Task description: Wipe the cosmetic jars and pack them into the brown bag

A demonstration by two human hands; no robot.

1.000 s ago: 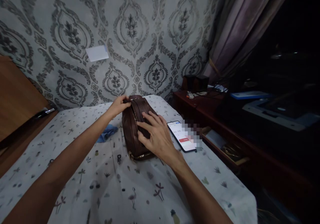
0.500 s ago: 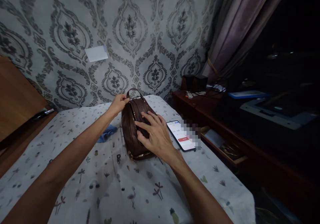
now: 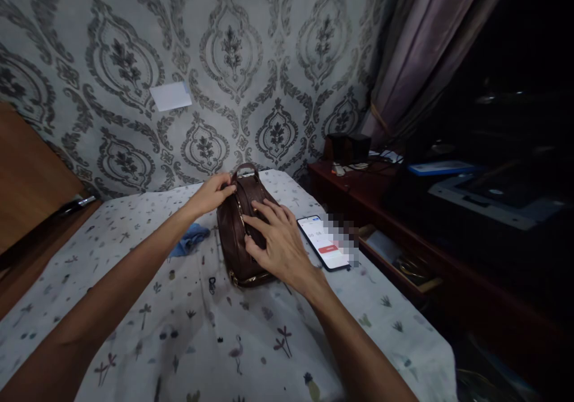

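A small brown leather backpack [image 3: 229,234] with a top handle and gold-toned zippers lies on the patterned bedsheet [image 3: 197,342]. At its upper left edge, beside the handle, my left hand [image 3: 213,194] is closed on the backpack; exactly what part the fingertips pinch is hidden. My right hand [image 3: 282,243] rests on the front panel with its fingers spread, covering part of it. Left of the backpack, behind my left forearm, is a crumpled blue cloth [image 3: 191,239]. A phone [image 3: 320,240] with a lit timer screen lies just right of my right hand.
Beyond the sheet's right edge stands a dark red desk [image 3: 354,189] with an open drawer [image 3: 399,261], black boxes [image 3: 347,146] and cables. A wooden panel [image 3: 36,180] stands at the left. Patterned wallpaper with a white card [image 3: 170,96] rises behind.
My left hand has shifted slightly at the backpack's top edge, its fingers now lower beside the handle. The handle sits a little differently. My right hand stays spread on the front.
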